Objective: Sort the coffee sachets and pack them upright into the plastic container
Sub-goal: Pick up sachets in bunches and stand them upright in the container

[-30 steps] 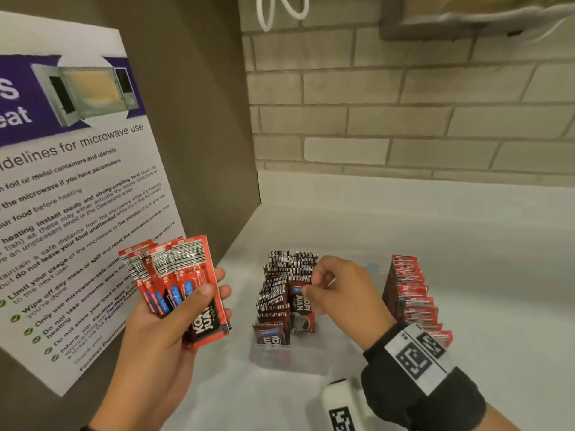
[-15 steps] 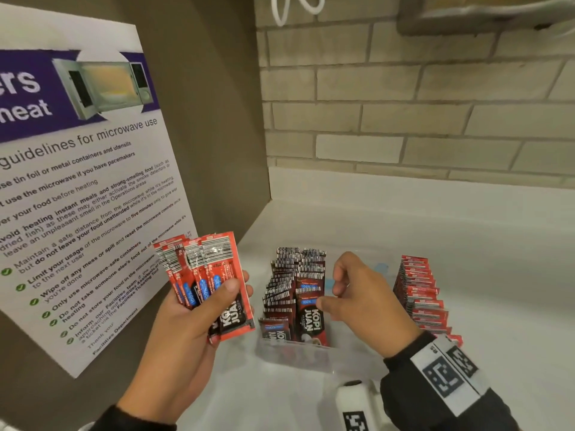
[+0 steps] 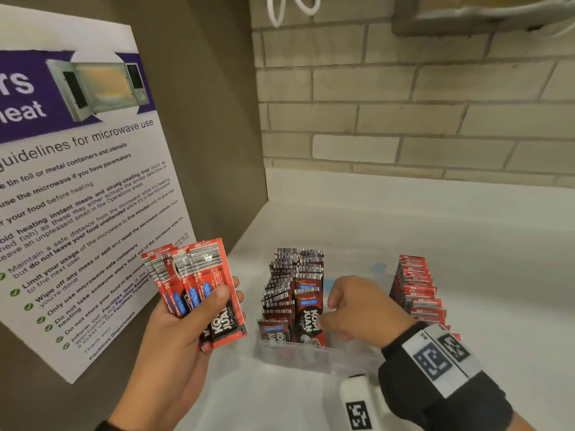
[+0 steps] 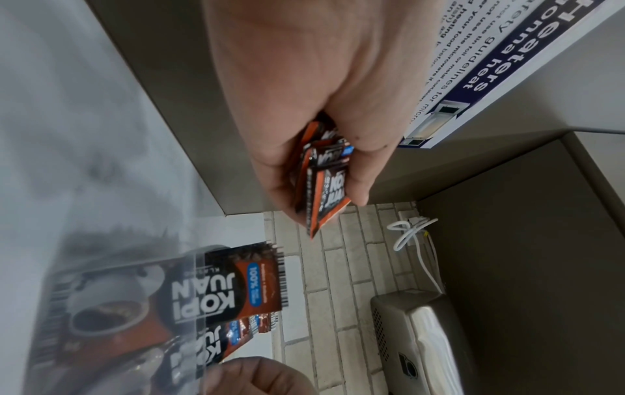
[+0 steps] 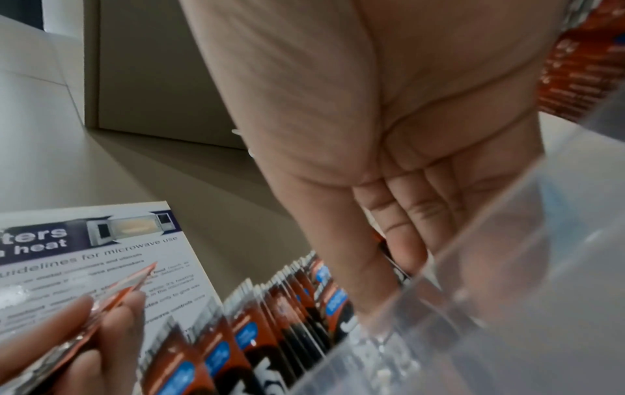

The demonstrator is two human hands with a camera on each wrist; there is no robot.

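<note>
A clear plastic container (image 3: 295, 353) stands on the white counter with rows of dark red coffee sachets (image 3: 292, 281) upright at its left side and a row of brighter red sachets (image 3: 415, 290) at its right. My left hand (image 3: 230, 293) grips a fanned bundle of red sachets (image 3: 199, 275) left of the container, also seen in the left wrist view as the bundle (image 4: 321, 181). My right hand (image 3: 328, 312) reaches into the container and pinches the right edge of the front sachet (image 3: 306, 318) between thumb and fingers (image 5: 402, 240); the sachet stands upright.
A microwave guidelines poster (image 3: 77, 181) leans on the brown side wall at the left. A brick wall (image 3: 404, 119) backs the counter. A white device with a printed marker (image 3: 357, 405) lies in front of the container. A metal dispenser (image 4: 423, 334) and a white cable (image 4: 409, 232) hang above.
My right hand has lowered the sachet it pinched into the front of the container's second row, where it now stands. The left hand still holds its bundle.
</note>
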